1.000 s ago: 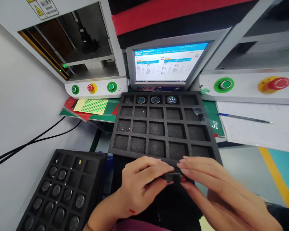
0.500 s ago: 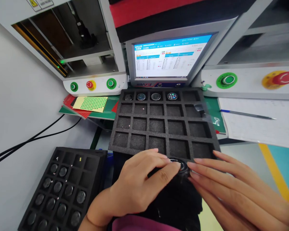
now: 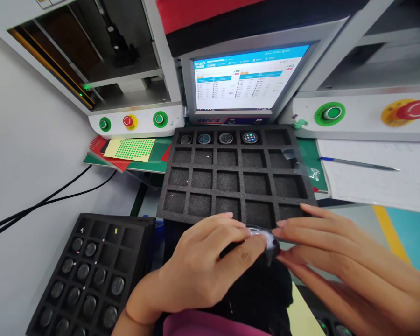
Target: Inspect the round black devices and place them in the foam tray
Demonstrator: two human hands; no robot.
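A round smartwatch body [image 3: 270, 242] is held just past the near edge of the black foam tray [image 3: 243, 184], its face catching a bright glare. My left hand [image 3: 203, 261] grips it, thumb across the face and fingers curled behind the far side. The fingertips of my right hand [image 3: 339, 261] close on the watch's right edge, with the thumb below. Part of the watch is hidden by my fingers. In the tray's far row lie several round watches, one a watch with lit icons [image 3: 250, 137].
At lower left stands a second foam tray [image 3: 105, 256] with several dark watches. A monitor [image 3: 245, 84] is behind the tray, between machines with green buttons [image 3: 333, 112] and red stop buttons [image 3: 128, 121]. A pen [image 3: 360, 164] lies on paper; a green-dot sticker sheet [image 3: 131, 149] lies left.
The watch has tilted between my hands, and its face went from dark to bright with glare. My right hand has shifted slightly up. The view moved a little.
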